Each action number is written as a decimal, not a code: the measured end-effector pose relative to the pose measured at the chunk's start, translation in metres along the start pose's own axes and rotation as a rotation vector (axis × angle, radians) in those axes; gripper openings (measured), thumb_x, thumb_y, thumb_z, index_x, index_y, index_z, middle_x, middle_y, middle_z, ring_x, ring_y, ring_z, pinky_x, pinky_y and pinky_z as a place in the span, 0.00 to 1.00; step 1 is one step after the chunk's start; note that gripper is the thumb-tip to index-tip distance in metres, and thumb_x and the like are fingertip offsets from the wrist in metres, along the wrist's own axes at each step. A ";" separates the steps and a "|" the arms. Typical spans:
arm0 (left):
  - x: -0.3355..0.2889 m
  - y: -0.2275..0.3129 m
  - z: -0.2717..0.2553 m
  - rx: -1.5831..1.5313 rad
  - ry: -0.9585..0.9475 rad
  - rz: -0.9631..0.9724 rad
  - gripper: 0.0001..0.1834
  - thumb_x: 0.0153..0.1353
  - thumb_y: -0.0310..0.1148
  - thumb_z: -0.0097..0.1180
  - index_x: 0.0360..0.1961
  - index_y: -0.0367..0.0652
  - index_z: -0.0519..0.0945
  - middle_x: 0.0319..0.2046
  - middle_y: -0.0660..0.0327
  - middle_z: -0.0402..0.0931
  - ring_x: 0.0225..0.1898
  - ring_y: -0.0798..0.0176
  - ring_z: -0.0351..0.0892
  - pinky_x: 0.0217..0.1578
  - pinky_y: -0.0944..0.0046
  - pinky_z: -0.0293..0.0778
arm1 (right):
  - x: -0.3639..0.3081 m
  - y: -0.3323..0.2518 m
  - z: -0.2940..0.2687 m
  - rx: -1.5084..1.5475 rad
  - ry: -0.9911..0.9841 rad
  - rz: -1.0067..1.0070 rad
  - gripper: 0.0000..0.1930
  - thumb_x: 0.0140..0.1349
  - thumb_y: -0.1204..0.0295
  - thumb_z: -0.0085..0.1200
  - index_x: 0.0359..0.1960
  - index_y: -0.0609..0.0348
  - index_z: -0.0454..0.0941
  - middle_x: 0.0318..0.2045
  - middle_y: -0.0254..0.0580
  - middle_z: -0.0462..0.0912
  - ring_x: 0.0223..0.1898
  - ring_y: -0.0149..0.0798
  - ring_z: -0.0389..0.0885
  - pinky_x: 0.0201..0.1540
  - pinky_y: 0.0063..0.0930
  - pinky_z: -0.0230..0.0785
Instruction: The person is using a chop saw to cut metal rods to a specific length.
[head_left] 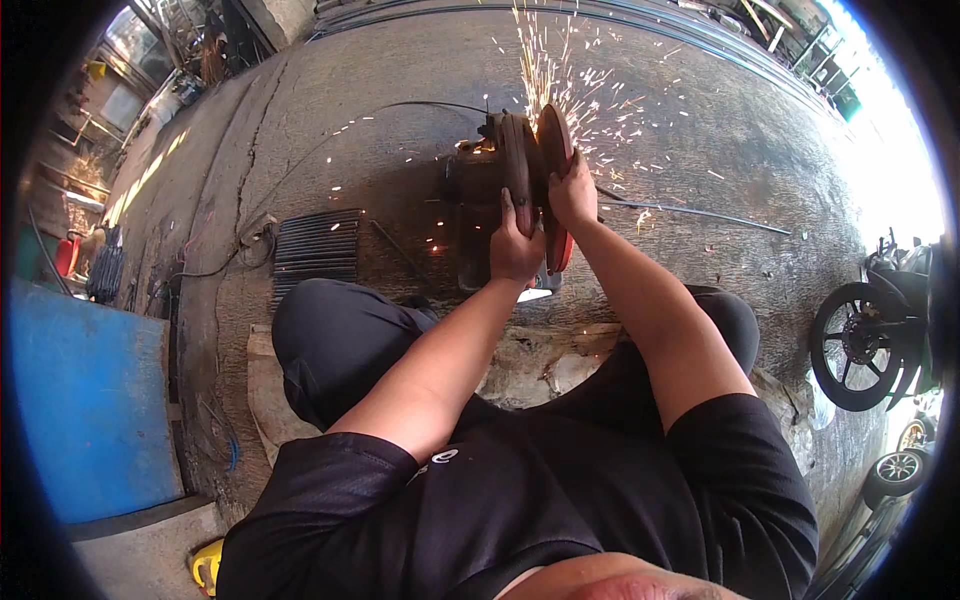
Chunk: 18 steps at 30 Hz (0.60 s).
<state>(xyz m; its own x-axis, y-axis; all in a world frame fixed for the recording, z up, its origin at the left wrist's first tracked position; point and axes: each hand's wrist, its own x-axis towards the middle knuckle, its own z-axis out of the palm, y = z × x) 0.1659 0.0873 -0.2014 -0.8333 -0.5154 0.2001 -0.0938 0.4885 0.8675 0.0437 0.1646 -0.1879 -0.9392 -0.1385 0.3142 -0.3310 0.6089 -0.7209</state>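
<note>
Red disc (553, 135) stands right of the machine (515, 165), right hand (573, 195) clasping it, fingers half-curled; left hand's (517, 250) hold, nearer, is unclear. Grinding seems underway; next calls for steady pressure.

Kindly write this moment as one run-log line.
left hand: at dark machine, grip unclear; right hand: on red round part; sparks: flying beyond machine; dark bars: on floor, left

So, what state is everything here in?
Dark machine: apparently running
Sparks: flying
Left hand: at the machine, grip unclear
Right hand: gripping the red-edged part
Dark bars: lying side by side
Motorcycle: standing, partly in view
</note>
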 end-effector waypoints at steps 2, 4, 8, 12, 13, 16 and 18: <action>-0.001 0.001 -0.001 0.015 -0.023 -0.025 0.45 0.50 0.35 0.54 0.69 0.39 0.50 0.32 0.39 0.79 0.36 0.37 0.80 0.37 0.49 0.76 | -0.001 0.000 0.000 0.008 -0.005 -0.002 0.29 0.56 0.71 0.51 0.60 0.65 0.58 0.49 0.60 0.73 0.53 0.59 0.72 0.53 0.46 0.67; -0.001 0.002 -0.002 0.029 -0.038 -0.040 0.45 0.50 0.35 0.54 0.69 0.39 0.49 0.31 0.39 0.79 0.36 0.37 0.80 0.37 0.49 0.76 | -0.001 0.001 0.000 0.017 -0.005 -0.007 0.29 0.56 0.70 0.51 0.60 0.65 0.58 0.49 0.60 0.73 0.52 0.59 0.72 0.53 0.47 0.67; -0.001 0.004 -0.002 0.016 -0.036 -0.035 0.45 0.50 0.36 0.54 0.69 0.37 0.49 0.30 0.39 0.78 0.34 0.37 0.80 0.35 0.47 0.76 | -0.001 0.002 0.001 -0.032 -0.034 0.021 0.30 0.57 0.70 0.50 0.61 0.66 0.56 0.51 0.61 0.73 0.51 0.60 0.74 0.52 0.48 0.68; 0.000 -0.001 0.000 0.004 -0.018 -0.022 0.45 0.51 0.38 0.54 0.68 0.36 0.49 0.29 0.38 0.78 0.35 0.38 0.80 0.35 0.49 0.76 | -0.002 0.003 0.002 -0.017 -0.023 0.013 0.30 0.58 0.70 0.48 0.62 0.65 0.56 0.52 0.62 0.73 0.51 0.60 0.74 0.52 0.48 0.68; 0.000 -0.002 0.000 0.005 -0.020 -0.025 0.45 0.51 0.38 0.54 0.68 0.36 0.49 0.29 0.38 0.78 0.35 0.38 0.80 0.35 0.49 0.76 | -0.002 0.003 0.002 -0.019 -0.030 0.021 0.30 0.58 0.70 0.48 0.62 0.65 0.56 0.52 0.62 0.73 0.51 0.60 0.74 0.52 0.48 0.68; 0.001 -0.006 0.001 0.036 -0.017 -0.004 0.46 0.51 0.39 0.55 0.68 0.36 0.49 0.30 0.38 0.78 0.36 0.38 0.80 0.36 0.49 0.76 | -0.002 0.003 0.002 -0.043 -0.043 0.038 0.30 0.58 0.70 0.49 0.62 0.65 0.56 0.52 0.62 0.73 0.50 0.60 0.75 0.52 0.48 0.68; 0.001 -0.005 0.000 0.041 -0.011 0.044 0.46 0.51 0.40 0.55 0.68 0.36 0.50 0.31 0.38 0.78 0.36 0.38 0.80 0.36 0.50 0.76 | -0.002 0.002 0.001 -0.020 -0.049 0.054 0.30 0.58 0.69 0.50 0.62 0.65 0.56 0.52 0.62 0.73 0.49 0.60 0.75 0.51 0.48 0.68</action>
<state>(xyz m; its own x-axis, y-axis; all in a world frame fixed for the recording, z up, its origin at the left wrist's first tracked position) 0.1657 0.0848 -0.2060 -0.8429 -0.4854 0.2323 -0.0790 0.5387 0.8388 0.0446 0.1649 -0.1906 -0.9592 -0.1427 0.2441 -0.2781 0.6321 -0.7233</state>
